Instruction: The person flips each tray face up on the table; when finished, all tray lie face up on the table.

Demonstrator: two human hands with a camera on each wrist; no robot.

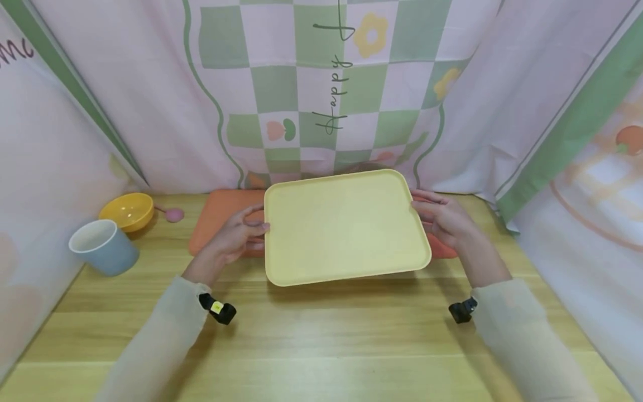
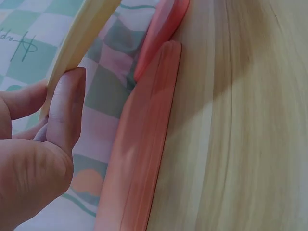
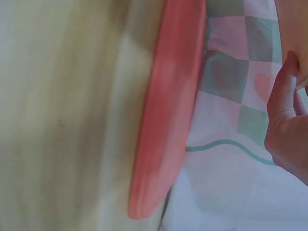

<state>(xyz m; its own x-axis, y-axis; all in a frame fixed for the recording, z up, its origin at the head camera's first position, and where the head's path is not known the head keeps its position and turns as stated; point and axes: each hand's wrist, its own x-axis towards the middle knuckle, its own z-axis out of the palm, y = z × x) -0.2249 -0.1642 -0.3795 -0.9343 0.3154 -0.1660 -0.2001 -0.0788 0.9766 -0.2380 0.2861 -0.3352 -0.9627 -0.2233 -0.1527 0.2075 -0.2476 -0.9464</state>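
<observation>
A pale yellow rectangular tray (image 1: 346,229) is held up off the table, its flat inside facing the head camera. The left hand (image 1: 233,237) pinches its left edge, with the thumb on the near face and fingers behind, as the left wrist view also shows. At the opposite edge, the right hand (image 1: 449,220) grips the tray between thumb and fingers. Behind and below it lie an orange tray (image 1: 223,209) on the left and a red tray (image 3: 168,115) on the right, both partly hidden by the yellow one in the head view.
On the table's left side stand a blue cup (image 1: 113,254) and a yellow bowl (image 1: 132,215), with a pink spoon (image 1: 173,215) beside the bowl. A checkered curtain (image 1: 321,84) hangs along the back edge of the wooden table (image 1: 321,346).
</observation>
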